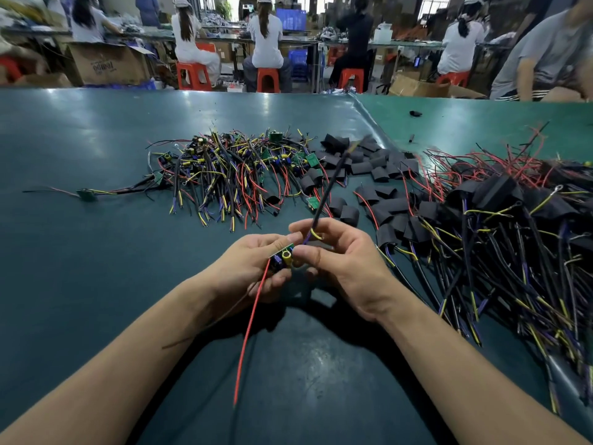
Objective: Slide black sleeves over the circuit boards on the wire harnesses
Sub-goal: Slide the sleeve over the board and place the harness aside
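Head view: left hand (256,268) is gripping a small green circuit board (282,255) with red wire (250,329); right hand (340,264) is pinching its black cable (324,194) above the green table (96,252).

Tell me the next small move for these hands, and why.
Probably reach the right hand to the loose black sleeves and pick one. The circuit board held in the left hand is bare, with its black cable pointing up and away, and neither hand holds a sleeve.

Bare forearms and hands, seemingly no sleeves.
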`<state>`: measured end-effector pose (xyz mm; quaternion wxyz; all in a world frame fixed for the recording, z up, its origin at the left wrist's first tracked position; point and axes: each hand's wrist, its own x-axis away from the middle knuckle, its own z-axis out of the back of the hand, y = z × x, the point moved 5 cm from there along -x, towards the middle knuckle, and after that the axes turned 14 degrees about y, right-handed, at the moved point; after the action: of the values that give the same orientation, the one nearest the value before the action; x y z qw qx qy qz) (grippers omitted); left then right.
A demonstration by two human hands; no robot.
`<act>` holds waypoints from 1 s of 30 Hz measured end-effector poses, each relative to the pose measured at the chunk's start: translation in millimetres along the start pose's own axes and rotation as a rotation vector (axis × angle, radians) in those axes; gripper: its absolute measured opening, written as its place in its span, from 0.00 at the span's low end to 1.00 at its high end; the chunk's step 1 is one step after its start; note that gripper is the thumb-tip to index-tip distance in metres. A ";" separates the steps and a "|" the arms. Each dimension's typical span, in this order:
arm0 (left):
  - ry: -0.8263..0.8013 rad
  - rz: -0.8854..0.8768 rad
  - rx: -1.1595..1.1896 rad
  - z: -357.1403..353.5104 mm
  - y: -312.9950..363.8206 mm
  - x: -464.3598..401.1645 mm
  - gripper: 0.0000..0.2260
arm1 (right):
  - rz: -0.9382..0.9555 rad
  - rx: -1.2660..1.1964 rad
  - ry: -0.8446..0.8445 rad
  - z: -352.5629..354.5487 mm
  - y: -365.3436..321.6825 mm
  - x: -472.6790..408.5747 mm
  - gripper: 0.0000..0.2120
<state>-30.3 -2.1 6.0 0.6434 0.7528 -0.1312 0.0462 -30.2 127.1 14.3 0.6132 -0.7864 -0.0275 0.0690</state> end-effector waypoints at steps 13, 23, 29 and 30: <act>0.175 -0.950 -1.031 10.1 9.8 -2.7 0.18 | 0.143 -0.078 0.445 50.4 -34.6 -11.3 0.05; 0.269 -0.917 -1.041 12.0 12.0 -2.6 0.03 | -0.004 -0.001 0.492 50.0 -11.5 -16.5 0.18; 0.386 -0.891 -1.002 18.2 17.6 1.2 0.09 | -0.120 -0.106 0.312 45.9 -3.3 -18.7 0.13; 0.388 -0.900 -0.997 17.9 17.7 1.8 0.10 | -0.105 -0.094 0.311 46.5 -3.3 -18.5 0.14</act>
<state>-34.9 -22.3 20.4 0.8805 0.3270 0.3052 -0.1567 -54.9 170.2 7.8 0.5755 -0.8128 0.0235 -0.0873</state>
